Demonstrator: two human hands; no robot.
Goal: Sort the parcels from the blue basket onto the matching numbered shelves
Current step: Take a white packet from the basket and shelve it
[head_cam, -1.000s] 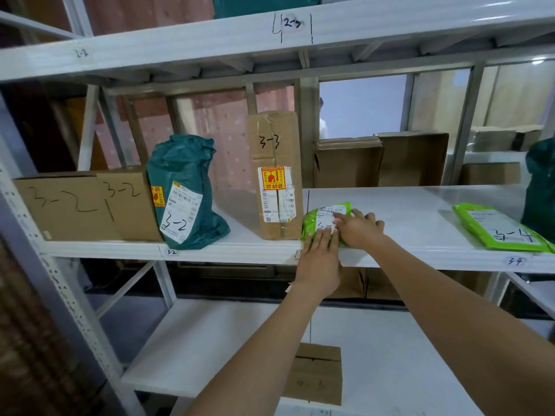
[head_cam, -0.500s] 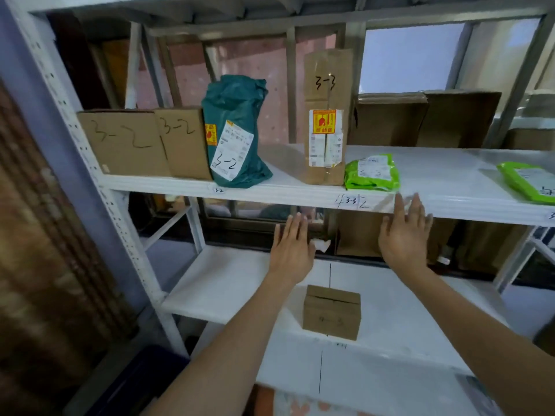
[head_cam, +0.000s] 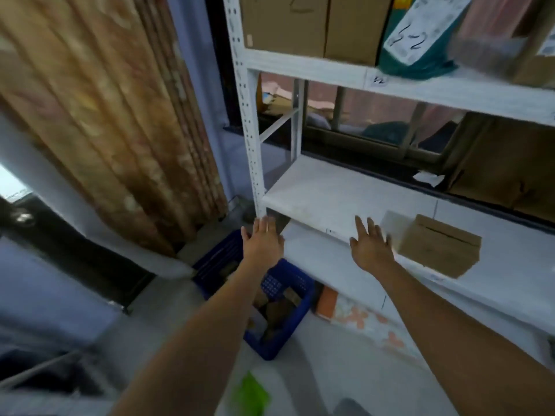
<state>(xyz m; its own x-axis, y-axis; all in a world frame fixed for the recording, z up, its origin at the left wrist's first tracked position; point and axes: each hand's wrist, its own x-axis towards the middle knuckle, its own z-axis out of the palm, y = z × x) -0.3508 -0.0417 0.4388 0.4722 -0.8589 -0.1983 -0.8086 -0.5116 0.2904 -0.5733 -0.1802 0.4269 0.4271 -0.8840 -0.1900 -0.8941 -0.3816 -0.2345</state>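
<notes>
We face the white shelving rack (head_cam: 250,121), which fills the frame from twelve to three o'clock; its upper shelf carries cardboard boxes (head_cam: 306,24) and a teal bag (head_cam: 420,40) whose label reads like "3-2", and a lower shelf (head_cam: 324,193) carries one small cardboard box (head_cam: 440,244) at about three o'clock. Below it, just under the centre of the frame, the blue basket (head_cam: 279,298) stands on the floor against the foot of the rack, with several brown parcels (head_cam: 276,313) in it, so we judge the sorting far from finished. Both our hands hold nothing: the left hand (head_cam: 262,241) hangs above the basket's far rim with fingers straight and spread, and the right hand (head_cam: 371,246), equally released, hangs in front of the lower shelf's edge, near the small box but apart from it. We judge this the reach for the next parcel; next we must lower both hands towards six o'clock into the basket, grasp one parcel and read its number. A blurred green thing (head_cam: 250,394) lies on the floor at six o'clock.
</notes>
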